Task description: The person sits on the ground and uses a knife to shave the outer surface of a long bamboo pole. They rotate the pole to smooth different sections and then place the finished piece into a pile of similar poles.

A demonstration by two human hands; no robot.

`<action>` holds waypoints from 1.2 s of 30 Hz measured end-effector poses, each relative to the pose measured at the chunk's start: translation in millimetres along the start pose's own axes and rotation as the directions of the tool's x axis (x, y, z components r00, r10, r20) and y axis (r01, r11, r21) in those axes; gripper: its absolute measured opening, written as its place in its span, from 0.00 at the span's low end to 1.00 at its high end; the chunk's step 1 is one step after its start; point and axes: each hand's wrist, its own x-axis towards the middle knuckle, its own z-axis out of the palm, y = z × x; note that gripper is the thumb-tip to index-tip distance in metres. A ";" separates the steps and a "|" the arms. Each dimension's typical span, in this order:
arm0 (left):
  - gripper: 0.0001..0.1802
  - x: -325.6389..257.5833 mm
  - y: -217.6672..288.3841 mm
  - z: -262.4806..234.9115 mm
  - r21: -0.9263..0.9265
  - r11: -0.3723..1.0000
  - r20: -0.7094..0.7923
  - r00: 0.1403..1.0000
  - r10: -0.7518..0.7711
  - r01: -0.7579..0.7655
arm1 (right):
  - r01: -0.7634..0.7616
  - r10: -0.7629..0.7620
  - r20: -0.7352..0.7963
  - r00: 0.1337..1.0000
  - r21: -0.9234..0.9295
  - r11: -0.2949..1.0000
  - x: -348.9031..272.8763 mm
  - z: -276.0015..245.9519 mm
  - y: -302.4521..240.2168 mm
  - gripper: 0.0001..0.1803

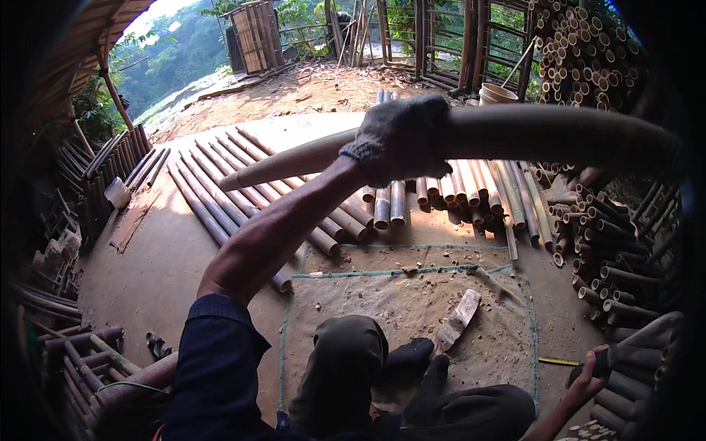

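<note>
A long bamboo pole (544, 132) crosses in front of me, looking bent in the wide view. My left hand (401, 136), in a grey knit glove, is wrapped round its middle. Bare and low at the right, my right hand (588, 376) closes on a dark tape measure (601, 364). A short yellow measuring strip (559, 360) shows beside its fingers. Just beyond that hand, a grey blade-like piece (651, 327) lies against stacked bamboo. Between my legs, a pale split wood block (457, 320) rests on the mat (353, 294).
Bamboo poles (220, 184) lie side by side on the floor ahead. Piles of cut bamboo (625, 272) rise at the right, with a tall stack (581, 59) behind. A pale bucket (496, 94) stands far right. More poles (81, 367) lie at the lower left.
</note>
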 end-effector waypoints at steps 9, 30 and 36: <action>0.33 -136.8 -97.3 291.8 -0.193 0.945 0.383 0.867 0.319 -0.263 | -0.291 0.190 -0.325 0.926 -0.298 0.909 75.4 -102.1 199.2 0.29; 0.60 -153.9 -63.1 357.7 -0.128 0.963 0.858 0.461 0.226 -0.236 | -0.954 0.854 0.428 0.298 0.095 0.285 -120.3 150.1 130.9 0.17; 0.47 -152.4 -50.9 413.5 -0.205 0.970 0.913 0.332 0.238 -0.131 | -0.831 0.722 0.623 0.301 -0.199 0.519 -130.1 189.7 109.2 0.22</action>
